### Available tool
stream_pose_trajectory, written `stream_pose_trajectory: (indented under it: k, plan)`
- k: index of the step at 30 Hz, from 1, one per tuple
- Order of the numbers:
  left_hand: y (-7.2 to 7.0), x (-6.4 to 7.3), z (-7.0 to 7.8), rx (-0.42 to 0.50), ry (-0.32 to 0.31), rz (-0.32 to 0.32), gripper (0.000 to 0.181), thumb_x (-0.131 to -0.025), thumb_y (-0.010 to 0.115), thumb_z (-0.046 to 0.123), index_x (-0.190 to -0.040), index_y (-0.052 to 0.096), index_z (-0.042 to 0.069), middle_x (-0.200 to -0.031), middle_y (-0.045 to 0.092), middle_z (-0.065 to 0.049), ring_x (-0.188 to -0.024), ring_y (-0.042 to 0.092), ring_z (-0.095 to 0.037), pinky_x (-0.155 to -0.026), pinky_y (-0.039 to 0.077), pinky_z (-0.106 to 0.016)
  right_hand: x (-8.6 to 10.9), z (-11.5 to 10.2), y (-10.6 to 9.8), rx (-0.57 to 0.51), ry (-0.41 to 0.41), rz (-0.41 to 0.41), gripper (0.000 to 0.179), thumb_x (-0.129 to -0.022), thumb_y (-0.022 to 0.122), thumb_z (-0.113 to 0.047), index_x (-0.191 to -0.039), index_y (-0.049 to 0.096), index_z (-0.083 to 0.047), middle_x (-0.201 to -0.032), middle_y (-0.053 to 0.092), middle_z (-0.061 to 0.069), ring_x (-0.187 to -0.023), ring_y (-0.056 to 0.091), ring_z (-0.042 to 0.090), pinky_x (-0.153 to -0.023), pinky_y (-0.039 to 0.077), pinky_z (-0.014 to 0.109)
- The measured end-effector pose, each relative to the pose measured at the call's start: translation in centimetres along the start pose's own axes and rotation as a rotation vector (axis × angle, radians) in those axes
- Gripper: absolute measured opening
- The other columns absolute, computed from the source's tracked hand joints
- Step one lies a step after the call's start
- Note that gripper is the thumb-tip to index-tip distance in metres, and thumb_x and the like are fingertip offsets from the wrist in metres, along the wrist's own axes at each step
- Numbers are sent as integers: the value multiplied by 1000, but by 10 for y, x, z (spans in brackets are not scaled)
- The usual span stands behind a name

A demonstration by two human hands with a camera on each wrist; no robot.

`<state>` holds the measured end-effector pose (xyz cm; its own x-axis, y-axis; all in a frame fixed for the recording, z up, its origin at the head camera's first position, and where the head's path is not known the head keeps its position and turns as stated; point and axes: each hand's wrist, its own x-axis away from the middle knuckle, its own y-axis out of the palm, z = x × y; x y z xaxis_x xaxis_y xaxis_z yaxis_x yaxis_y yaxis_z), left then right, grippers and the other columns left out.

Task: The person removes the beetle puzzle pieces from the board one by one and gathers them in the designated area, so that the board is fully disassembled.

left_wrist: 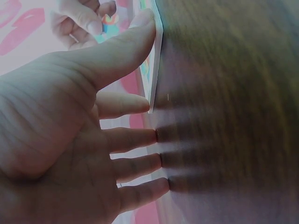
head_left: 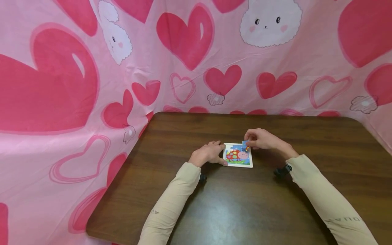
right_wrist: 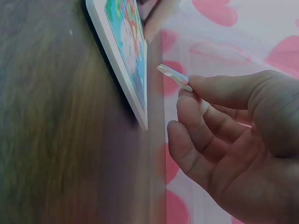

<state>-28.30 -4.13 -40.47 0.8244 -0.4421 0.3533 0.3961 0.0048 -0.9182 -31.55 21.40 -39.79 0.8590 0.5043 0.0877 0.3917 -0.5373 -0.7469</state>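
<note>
A small jigsaw puzzle in a white frame [head_left: 242, 166] lies on the table, its picture showing a red spotted ladybird with a pink face on blue and green. White backing shows at its upper left. My left hand [head_left: 211, 153] steadies the left side, thumb on the frame's near corner and index fingertip at its edge; the other fingers reach down to the tabletop, spread and straight. Between thumb and fingers my right hand [head_left: 261, 139] pinches a blue puzzle piece [head_left: 244, 144] with a bit of red and yellow. In the right wrist view this puzzle piece [right_wrist: 174, 77] is held tilted, above the frame's level.
The dark wooden table [head_left: 220, 207] has rounded corners and extends around the puzzle. A pink cloth [head_left: 190, 88] with hearts hangs behind and along the left side. Dark wrist devices [head_left: 282, 171] sit under both sleeves.
</note>
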Motion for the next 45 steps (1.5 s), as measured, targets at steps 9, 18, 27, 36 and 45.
stream_pose_trajectory:
  k: [9,18,27,36,45]
  plan:
    - [1,3,1,1,6,10,86,-83,71,53,-154,33,21,-163,25,-6,-150,23,-28,-121,26,-47,13,10,-11,-58,43,9,15,-91,69,-13,-102,62,-5,-85,66,13,-67,59,21,-62,55,35]
    - [1,3,1,8,-2,11,86,-83,71,53,-154,34,22,-163,26,-6,-149,23,-28,-121,26,-47,24,26,-20,-62,42,35,16,-92,68,-12,-102,60,-2,-84,65,11,-66,59,18,-61,55,30]
    - [-1,3,1,11,3,12,86,-83,71,53,-154,33,21,-163,25,-7,-149,23,-28,-121,25,-47,29,43,-29,-12,43,10,10,-92,66,-9,-98,61,-3,-80,64,10,-60,56,17,-56,53,30]
    - [-1,2,1,2,-2,10,86,-83,71,53,-154,34,22,-163,25,-6,-149,23,-28,-121,25,-47,32,52,-35,14,77,-55,6,-91,65,-4,-93,60,-2,-76,62,7,-58,54,16,-54,52,30]
    - [0,2,0,9,0,16,85,-83,71,54,-153,35,22,-163,26,-6,-149,24,-27,-120,27,-47,32,54,-33,-15,146,-112,10,-93,64,-8,-94,58,-1,-78,60,5,-58,49,16,-52,48,29]
